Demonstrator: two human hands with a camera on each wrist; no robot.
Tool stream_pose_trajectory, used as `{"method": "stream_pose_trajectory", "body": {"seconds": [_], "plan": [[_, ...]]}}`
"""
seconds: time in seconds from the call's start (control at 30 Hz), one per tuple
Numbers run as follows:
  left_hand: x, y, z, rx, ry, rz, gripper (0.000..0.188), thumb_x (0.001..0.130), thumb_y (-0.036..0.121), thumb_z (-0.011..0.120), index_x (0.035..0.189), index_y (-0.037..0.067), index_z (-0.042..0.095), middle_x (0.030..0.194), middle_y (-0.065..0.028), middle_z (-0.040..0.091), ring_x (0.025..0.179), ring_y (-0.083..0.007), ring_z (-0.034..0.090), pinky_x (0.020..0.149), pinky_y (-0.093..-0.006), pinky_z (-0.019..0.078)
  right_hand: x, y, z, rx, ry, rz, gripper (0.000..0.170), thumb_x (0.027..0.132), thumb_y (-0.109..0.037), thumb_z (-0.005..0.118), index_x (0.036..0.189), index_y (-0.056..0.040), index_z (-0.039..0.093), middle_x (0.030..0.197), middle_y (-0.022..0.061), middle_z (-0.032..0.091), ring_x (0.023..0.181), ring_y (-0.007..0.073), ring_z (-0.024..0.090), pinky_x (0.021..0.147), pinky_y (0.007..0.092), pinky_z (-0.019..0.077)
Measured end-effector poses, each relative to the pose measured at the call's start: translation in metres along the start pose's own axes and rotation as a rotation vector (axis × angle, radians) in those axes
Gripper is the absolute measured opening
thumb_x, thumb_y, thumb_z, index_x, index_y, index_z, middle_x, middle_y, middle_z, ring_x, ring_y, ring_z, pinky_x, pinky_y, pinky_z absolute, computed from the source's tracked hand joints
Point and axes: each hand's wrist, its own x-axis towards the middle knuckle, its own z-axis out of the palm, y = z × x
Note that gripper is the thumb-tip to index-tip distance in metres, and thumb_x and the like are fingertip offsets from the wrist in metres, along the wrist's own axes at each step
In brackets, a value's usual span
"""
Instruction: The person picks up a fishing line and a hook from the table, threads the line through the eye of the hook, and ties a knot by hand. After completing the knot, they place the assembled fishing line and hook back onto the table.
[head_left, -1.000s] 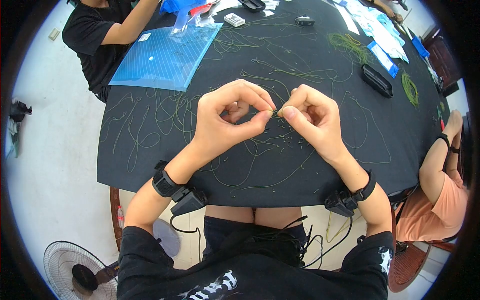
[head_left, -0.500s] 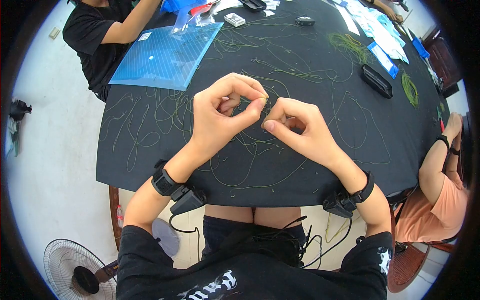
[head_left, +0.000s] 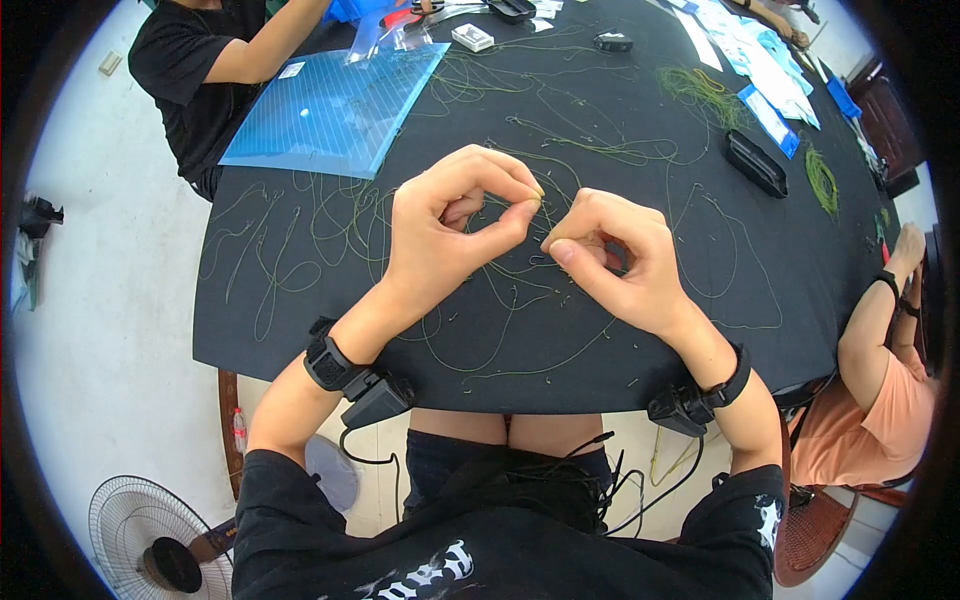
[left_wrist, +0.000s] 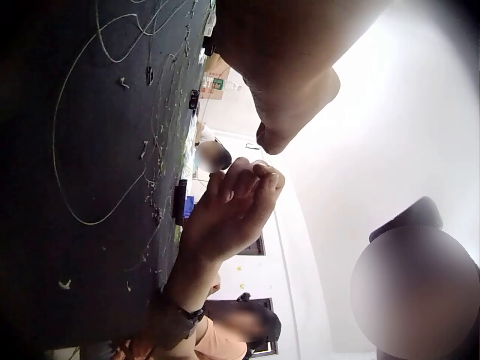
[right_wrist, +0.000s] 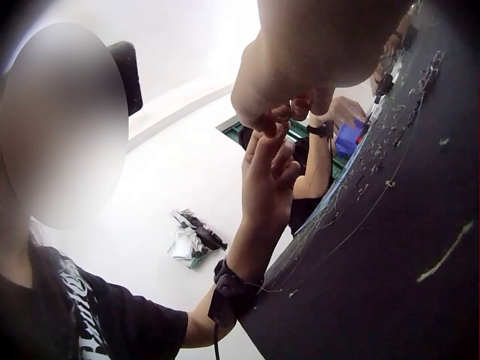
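Over the black table, my left hand (head_left: pixel 430 215) pinches something tiny between thumb and forefinger. In the left wrist view a small fish hook (left_wrist: pixel 253 146) sticks out beside those fingertips. My right hand (head_left: pixel 625 255) is close by on the right, its thumb and forefinger pinching a thin line that barely shows. The two pairs of fingertips are a short gap apart, the left pair farther from my body. Beneath the hands lie loose lengths of green fishing line (head_left: pixel 507 322) and several small hooks and scraps.
A blue clear folder (head_left: pixel 330 110) lies at the far left, near another person in black. Black trays (head_left: pixel 755 162), a coil of green line (head_left: pixel 820 182) and papers sit toward the right. A seated person in orange is at the right edge; a fan (head_left: pixel 165 540) stands lower left.
My fingertips met a second ago and have since parted. The left hand moved slightly away from my body; the right first shifted left and nearer, then a little back right.
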Motion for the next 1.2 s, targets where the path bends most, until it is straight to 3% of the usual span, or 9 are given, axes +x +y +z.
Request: {"method": "stream_pose_trajectory", "body": {"seconds": [0.2, 0.4, 0.53, 0.87, 1.2], "plan": [[0.0, 0.0, 0.0, 0.043, -0.061, 0.026, 0.009, 0.071, 0.001, 0.07, 0.078, 0.006, 0.066, 0.09, 0.0019, 0.067, 0.051, 0.0015, 0.031, 0.045, -0.0165, 0.0235, 0.0, 0.002, -0.002, -0.018, 0.029, -0.027, 0.004, 0.08, -0.004, 0.064, 0.078, -0.0024, 0.06, 0.066, -0.0003, 0.05, 0.053, 0.0048, 0.038, 0.046, 0.0222, 0.0276], [-0.001, -0.003, 0.002, 0.008, -0.124, 0.035, 0.008, 0.071, 0.002, 0.071, 0.077, 0.007, 0.067, 0.09, 0.0015, 0.067, 0.051, 0.0009, 0.033, 0.045, -0.0165, 0.0248, 0.002, 0.001, -0.002, -0.027, 0.199, 0.143, 0.005, 0.084, -0.007, 0.062, 0.08, -0.0042, 0.06, 0.065, -0.0049, 0.051, 0.052, 0.0002, 0.037, 0.047, 0.019, 0.0268], [0.0, 0.0, 0.0, 0.036, -0.152, 0.06, 0.009, 0.071, 0.002, 0.071, 0.077, 0.007, 0.067, 0.089, 0.0015, 0.067, 0.051, 0.0011, 0.034, 0.044, -0.0163, 0.0246, 0.002, 0.003, -0.003, 0.006, 0.211, 0.226, 0.007, 0.086, -0.009, 0.062, 0.081, -0.0042, 0.06, 0.065, -0.0065, 0.052, 0.055, -0.0019, 0.04, 0.048, 0.0176, 0.0281], [0.0, -0.002, -0.001, -0.06, -0.043, 0.019, 0.009, 0.072, -0.002, 0.069, 0.079, 0.005, 0.067, 0.092, -0.0005, 0.067, 0.052, 0.0024, 0.03, 0.046, -0.015, 0.023, 0.001, 0.011, 0.0, 0.196, -0.033, 0.434, 0.015, 0.086, -0.016, 0.065, 0.081, -0.0023, 0.066, 0.068, -0.0033, 0.059, 0.06, 0.0016, 0.049, 0.053, 0.0196, 0.0381], [0.001, 0.0, 0.0, 0.069, 0.023, 0.014, 0.01, 0.074, -0.001, 0.069, 0.08, 0.006, 0.067, 0.091, -0.0004, 0.067, 0.051, 0.0024, 0.032, 0.045, -0.0157, 0.0229, 0.002, -0.002, 0.001, 0.076, -0.067, 0.317, 0.009, 0.083, -0.012, 0.068, 0.081, -0.0031, 0.068, 0.067, -0.0024, 0.058, 0.054, 0.0016, 0.045, 0.047, 0.0193, 0.0333]]}}
